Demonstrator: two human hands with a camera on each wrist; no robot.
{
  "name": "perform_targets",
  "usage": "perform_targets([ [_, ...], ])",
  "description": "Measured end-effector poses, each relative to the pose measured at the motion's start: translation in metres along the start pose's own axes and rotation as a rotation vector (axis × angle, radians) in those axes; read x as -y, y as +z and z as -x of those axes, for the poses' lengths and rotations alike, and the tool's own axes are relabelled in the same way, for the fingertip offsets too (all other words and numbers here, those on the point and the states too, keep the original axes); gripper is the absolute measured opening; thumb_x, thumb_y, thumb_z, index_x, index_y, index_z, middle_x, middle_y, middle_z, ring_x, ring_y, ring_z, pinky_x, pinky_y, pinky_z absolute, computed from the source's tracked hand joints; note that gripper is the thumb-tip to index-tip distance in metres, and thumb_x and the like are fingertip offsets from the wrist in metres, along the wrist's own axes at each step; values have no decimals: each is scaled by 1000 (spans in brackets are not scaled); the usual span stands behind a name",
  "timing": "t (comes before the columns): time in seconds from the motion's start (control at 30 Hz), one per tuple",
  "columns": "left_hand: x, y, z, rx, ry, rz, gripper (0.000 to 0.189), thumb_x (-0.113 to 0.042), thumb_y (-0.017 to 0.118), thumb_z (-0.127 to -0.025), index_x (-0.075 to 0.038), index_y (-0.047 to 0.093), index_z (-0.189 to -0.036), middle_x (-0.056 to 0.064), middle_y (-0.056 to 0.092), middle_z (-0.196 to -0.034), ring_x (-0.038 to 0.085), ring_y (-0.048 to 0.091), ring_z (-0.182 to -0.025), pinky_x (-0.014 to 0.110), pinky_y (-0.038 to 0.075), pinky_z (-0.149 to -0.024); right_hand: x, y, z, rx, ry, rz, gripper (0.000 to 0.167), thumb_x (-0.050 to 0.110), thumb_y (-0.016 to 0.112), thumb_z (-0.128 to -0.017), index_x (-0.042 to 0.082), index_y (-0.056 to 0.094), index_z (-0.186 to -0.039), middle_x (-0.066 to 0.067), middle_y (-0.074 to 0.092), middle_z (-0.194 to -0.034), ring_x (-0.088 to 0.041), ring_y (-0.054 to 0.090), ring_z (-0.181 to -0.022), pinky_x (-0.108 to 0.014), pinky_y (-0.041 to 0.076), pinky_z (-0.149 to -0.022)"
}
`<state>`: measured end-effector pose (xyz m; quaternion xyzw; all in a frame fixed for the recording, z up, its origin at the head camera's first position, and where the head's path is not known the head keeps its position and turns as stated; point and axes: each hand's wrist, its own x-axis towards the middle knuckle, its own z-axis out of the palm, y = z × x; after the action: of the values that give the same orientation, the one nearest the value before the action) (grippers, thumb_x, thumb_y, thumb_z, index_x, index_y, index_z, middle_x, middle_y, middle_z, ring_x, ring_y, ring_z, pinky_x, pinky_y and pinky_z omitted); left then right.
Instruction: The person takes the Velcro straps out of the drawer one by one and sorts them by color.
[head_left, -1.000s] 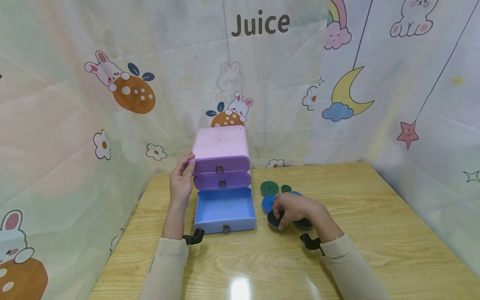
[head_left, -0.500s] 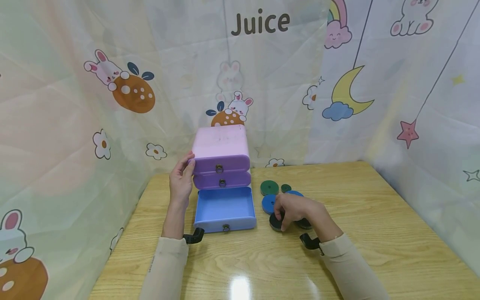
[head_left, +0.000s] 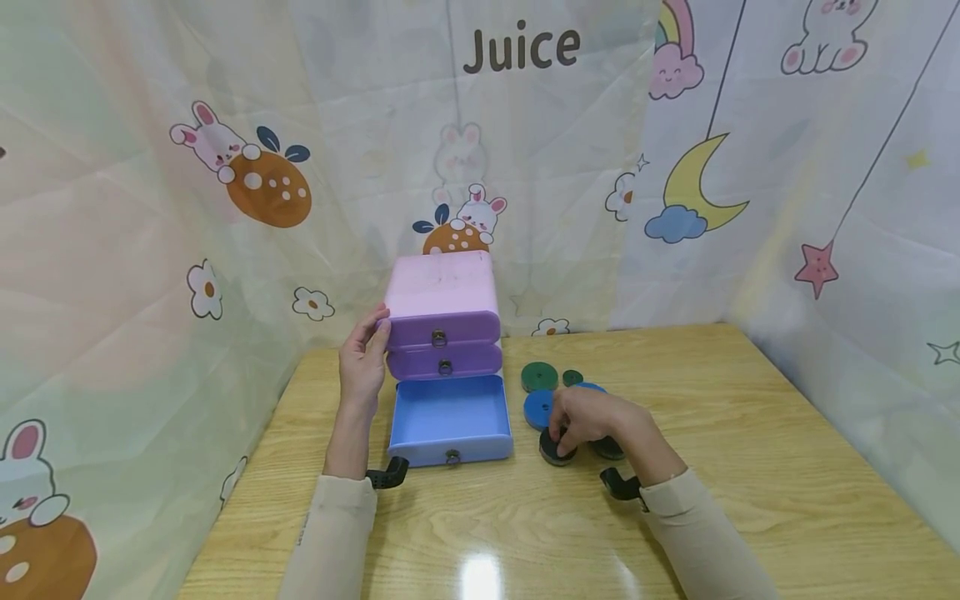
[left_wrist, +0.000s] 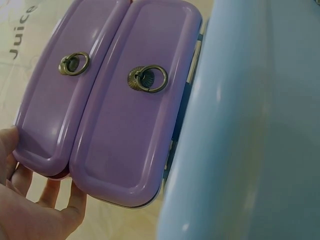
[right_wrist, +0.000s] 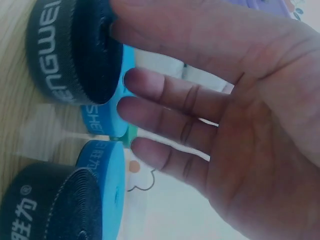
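Observation:
A pink drawer cabinet (head_left: pixel 441 283) has two purple drawers (head_left: pixel 450 331) pushed in and a blue bottom drawer (head_left: pixel 450 412) pulled far out with nothing in it. At its upper left front corner my left hand (head_left: pixel 362 367) grips the edge, thumb on the top purple front and fingers behind it. My right hand (head_left: pixel 596 417) reaches down over a black roll of hook-and-loop tape (head_left: pixel 553 457), thumb and index finger pinching at its upper face. In the right wrist view the other three fingers (right_wrist: pixel 160 117) stretch out, apart from this roll. White lettering runs round its side.
A second black roll (head_left: pixel 609 451) sits under my right wrist, partly covered. Behind are two blue rolls (head_left: pixel 536 410), one mostly hidden by the hand, then a large green roll (head_left: pixel 536 378) and a small green one (head_left: pixel 573 378). A printed cloth encloses the wooden table (head_left: pixel 720 467).
The black roll under my right fingers has shifted slightly right and toward me, away from the blue roll. My left hand and the cabinet stay where they were.

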<state>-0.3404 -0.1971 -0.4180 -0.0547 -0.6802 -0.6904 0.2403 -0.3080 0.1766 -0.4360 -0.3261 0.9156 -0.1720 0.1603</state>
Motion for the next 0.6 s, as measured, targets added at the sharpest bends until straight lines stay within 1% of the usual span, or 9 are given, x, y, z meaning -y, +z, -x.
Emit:
perform_targets([
  [0.03, 0, 0, 0, 0, 1, -1, 35, -35, 63, -104, -19, 69, -136, -10, 57, -153, 11, 49, -145, 41, 48, -117, 0, -1, 0, -4, -6, -8, 14, 16, 91, -80, 18, 83, -92, 5, 65, -99, -11, 53, -78, -26, 50, -65],
  [0.13, 0, 0, 1, -1, 3, -3, 35, -35, 63, -104, -19, 69, -136, -10, 57, -153, 12, 49, -145, 40, 48, -116, 1, -3, -1, -20, -40, -23, 29, 15, 90, -82, 13, 82, -110, 0, 70, -105, -13, 59, -84, -28, 54, -70],
  [0.23, 0, 0, 1, -2, 4, -1, 36, -35, 64, -104, -18, 69, -135, -9, 57, -153, 13, 49, -146, 40, 48, -116, 3, -5, -1, -67, -74, -28, 37, 15, 86, -86, 9, 77, -122, -6, 73, -115, -20, 66, -94, -32, 59, -79],
  [0.33, 0, 1, 1, -5, 1, -3, 36, -35, 64, -104, -19, 69, -135, -9, 57, -154, 14, 49, -146, 40, 48, -116, 6, -7, -3, -167, -121, -20, 31, 12, 75, -96, 5, 73, -126, -10, 73, -121, -26, 69, -106, -39, 61, -89],
  [0.4, 0, 1, 1, -7, 0, -10, 36, -36, 65, -103, -20, 69, -135, -9, 57, -154, 14, 49, -146, 42, 48, -117, 9, -8, -6, -247, -156, -9, 27, 11, 65, -103, 3, 71, -128, -12, 73, -122, -28, 69, -111, -44, 60, -94],
  [0.47, 0, 1, 1, -8, 1, -16, 36, -38, 65, -103, -21, 69, -134, -10, 57, -153, 14, 49, -146, 42, 48, -116, 11, -9, -9, -321, -181, -1, 26, 9, 57, -107, 3, 70, -128, -11, 73, -122, -27, 70, -113, -46, 59, -98],
  [0.53, 0, 1, 1, -7, 4, -18, 36, -39, 64, -103, -22, 69, -134, -11, 57, -153, 13, 50, -146, 43, 49, -116, 13, -10, -11, -367, -179, -8, 27, 10, 53, -109, 5, 70, -129, -8, 74, -121, -25, 70, -113, -46, 59, -100],
  [0.6, 0, 1, 1, -8, 4, -16, 35, -39, 64, -103, -22, 70, -134, -12, 57, -153, 13, 50, -145, 43, 49, -116, 17, -11, -11, -391, -173, -24, 27, 12, 52, -109, 6, 69, -130, -6, 74, -120, -23, 70, -113, -45, 59, -100],
])
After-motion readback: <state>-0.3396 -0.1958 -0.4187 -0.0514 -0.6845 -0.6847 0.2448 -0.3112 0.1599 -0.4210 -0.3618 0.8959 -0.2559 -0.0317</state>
